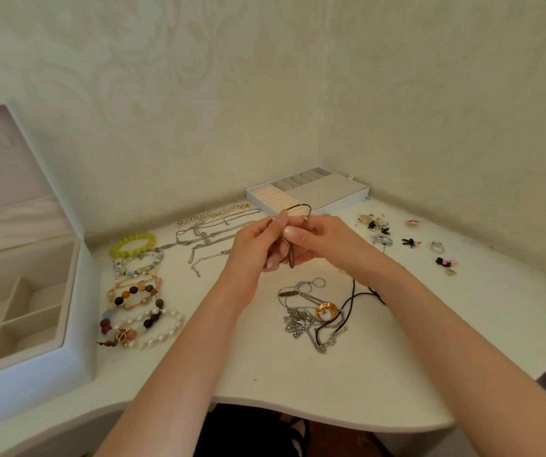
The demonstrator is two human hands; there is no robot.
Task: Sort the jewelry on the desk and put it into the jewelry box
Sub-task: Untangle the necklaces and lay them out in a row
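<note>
Left hand [258, 249] and right hand [322, 240] pinch a thin brown cord necklace [292, 259].
They hold it above the middle of the surface [232, 374]; the open jewelry box [80, 308] stands far left, beaded bracelets [133, 291] beside it.

Open white lidded jewelry box [80, 308] sits far left on white desk [265, 374]. Column of mixed bead bracelets [127, 295] just right of it. Silver chain necklaces [215, 232] lie behind those, toward centre. White compartment tray [327, 189] at back corner. Tangled pile of silver chains, black cord and gold round pendant [326, 313] front centre. Small earrings and rings [410, 242] scattered right. Left hand [258, 245] and right hand [324, 240] over centre pinch thin dark looped necklace [292, 260].
</note>
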